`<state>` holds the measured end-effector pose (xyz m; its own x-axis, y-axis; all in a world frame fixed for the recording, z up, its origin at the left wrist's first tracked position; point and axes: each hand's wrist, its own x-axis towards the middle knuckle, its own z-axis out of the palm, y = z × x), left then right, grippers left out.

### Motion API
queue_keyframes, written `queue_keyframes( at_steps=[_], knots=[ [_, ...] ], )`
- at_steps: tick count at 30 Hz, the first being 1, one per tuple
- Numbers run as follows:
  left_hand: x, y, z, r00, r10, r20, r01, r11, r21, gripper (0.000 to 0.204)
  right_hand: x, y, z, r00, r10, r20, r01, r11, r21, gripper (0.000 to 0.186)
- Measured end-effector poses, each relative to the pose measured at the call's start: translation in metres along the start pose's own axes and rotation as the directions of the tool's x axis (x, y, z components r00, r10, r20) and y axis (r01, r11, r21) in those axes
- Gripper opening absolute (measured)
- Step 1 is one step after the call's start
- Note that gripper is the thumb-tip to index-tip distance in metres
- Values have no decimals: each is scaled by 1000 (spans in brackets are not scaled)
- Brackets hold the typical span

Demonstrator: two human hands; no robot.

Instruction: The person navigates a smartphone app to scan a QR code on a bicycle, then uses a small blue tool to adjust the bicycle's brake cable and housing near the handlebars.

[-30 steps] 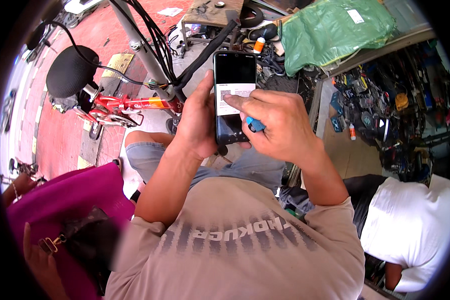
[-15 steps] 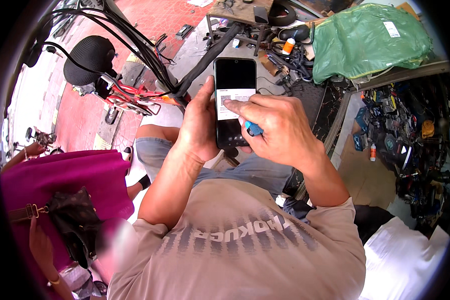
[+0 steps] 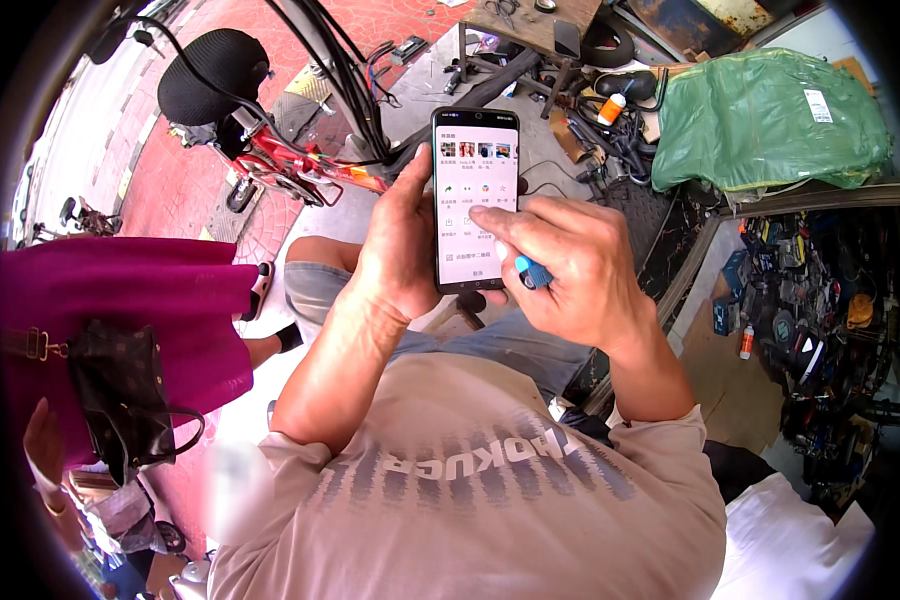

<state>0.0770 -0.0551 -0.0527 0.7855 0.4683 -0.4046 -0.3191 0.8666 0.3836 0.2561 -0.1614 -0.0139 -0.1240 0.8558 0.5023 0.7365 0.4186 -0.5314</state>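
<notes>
As I look down through the head camera, nearest to me is the wearer's tan shirt point(image 3: 470, 530), and just past it both forearms reach up the view. Left hand point(image 3: 395, 240) now: it's wrapped around a dark phone point(image 3: 455, 205), thumb up the left edge, fingertips peeking out at the lower right. That phone sits mid-view, above the lap, long axis running straight away from the chest, top end pointing outward, lit screen up toward me. Right hand point(image 3: 585, 260): half curled around a small blue object point(image 3: 532, 272), index finger stretched leftward over the screen; contact with the glass I can't tell. Below are denim-clad legs point(image 3: 520, 345). Off left, another person's purple garment point(image 3: 170, 290) and a dark handbag point(image 3: 120, 390). Farther out, a red bicycle point(image 3: 270, 150) at left, an orange-and-white bottle point(image 3: 611, 109), a green wrapped package point(image 3: 760, 120) at right, and a wooden table point(image 3: 525, 28) beyond.
</notes>
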Motion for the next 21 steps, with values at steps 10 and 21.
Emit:
queue_keyframes(
  at_steps=[10,21],
  knots=[
    [-16,23,-12,975,-22,221,21,1000,6,83,-24,-38,20,999,50,10,-50,999,-14,38],
    [-19,23,-12,955,-48,293,55,998,-16,86,-14,-60,18,995,68,-76,-73,995,-69,27]
  ],
)
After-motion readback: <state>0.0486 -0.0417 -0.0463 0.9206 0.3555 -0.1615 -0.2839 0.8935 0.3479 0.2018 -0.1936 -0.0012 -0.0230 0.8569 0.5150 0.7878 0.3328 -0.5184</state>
